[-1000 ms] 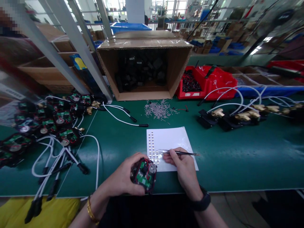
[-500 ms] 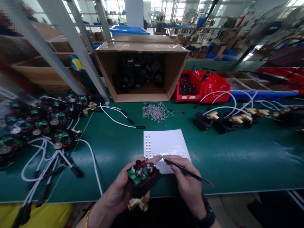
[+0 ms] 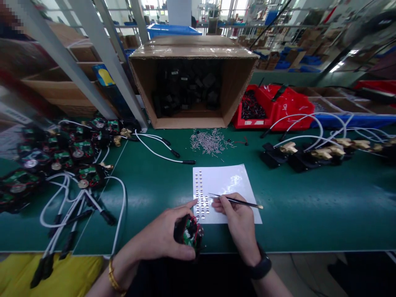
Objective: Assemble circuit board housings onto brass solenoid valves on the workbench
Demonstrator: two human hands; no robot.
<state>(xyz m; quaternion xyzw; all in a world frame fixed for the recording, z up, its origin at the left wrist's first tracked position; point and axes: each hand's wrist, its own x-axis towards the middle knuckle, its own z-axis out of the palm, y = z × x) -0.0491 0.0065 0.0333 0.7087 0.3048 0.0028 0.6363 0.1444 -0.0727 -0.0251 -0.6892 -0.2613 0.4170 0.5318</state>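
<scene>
From where I stand, the two hands have just drawn apart. Half a second ago the tweezers (image 3: 244,201) slanted close by the open black casing (image 3: 189,236), whose brass fitting faced the worker; now the casing is turned so that the fitting is out of sight, and the tweezers are back over the white sheet (image 3: 225,181). I take it that attention has swung from the casing to the small metal discs (image 3: 201,194) lined up along the sheet's left side.

The left hand (image 3: 167,233) has the casing firmly between thumb and fingers, at the front edge of the green table (image 3: 154,173), just off the sheet's lower left corner. It sits tilted, its circuit board turned toward the right hand. The index finger stretches past it to the left edge of the sheet, beside the discs.

The right hand (image 3: 239,218) pinches the tweezers like a pen, nearly level, tips pointing left. Those tips lie just beside the discs, near the top of the short third column. Whether they touch the paper or nip a disc is too fine to tell from here. Beyond the sheet lies a loose heap of pins (image 3: 208,141), well apart from both hands.
</scene>
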